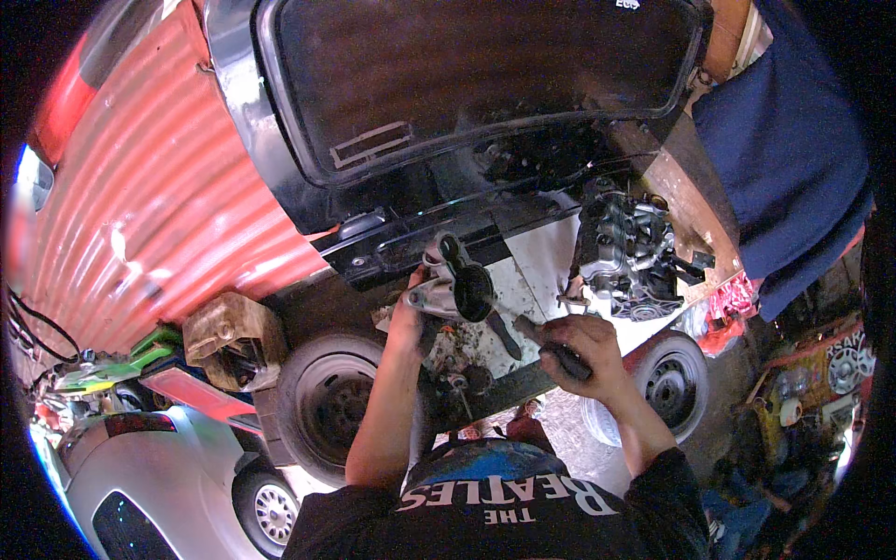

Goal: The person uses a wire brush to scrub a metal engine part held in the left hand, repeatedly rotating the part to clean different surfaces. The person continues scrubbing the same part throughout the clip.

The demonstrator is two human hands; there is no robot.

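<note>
My left hand (pixel 411 313) is closed around the side of a grey metal engine casting (pixel 434 297), held up over the bench. A round, dark opening shows on the casting's right side, and a smaller ring stands at its top. My right hand (pixel 583 353) grips a dark-handled tool (pixel 567 362), its narrow front end pointing left toward the casting. What kind of tool it is I cannot make out. Below the casting, a long black piece (pixel 505 337) slants down; whether it lies on the bench or belongs to the casting I cannot tell.
A larger engine assembly (pixel 625 247) sits on the right of the white bench top (pixel 539 245). Behind stands a black car panel (pixel 467 84). Wheels (pixel 329 403) (pixel 674 387) stand at the bench's front. A grimy container (pixel 233 341) and a silver car (pixel 159 476) are at left.
</note>
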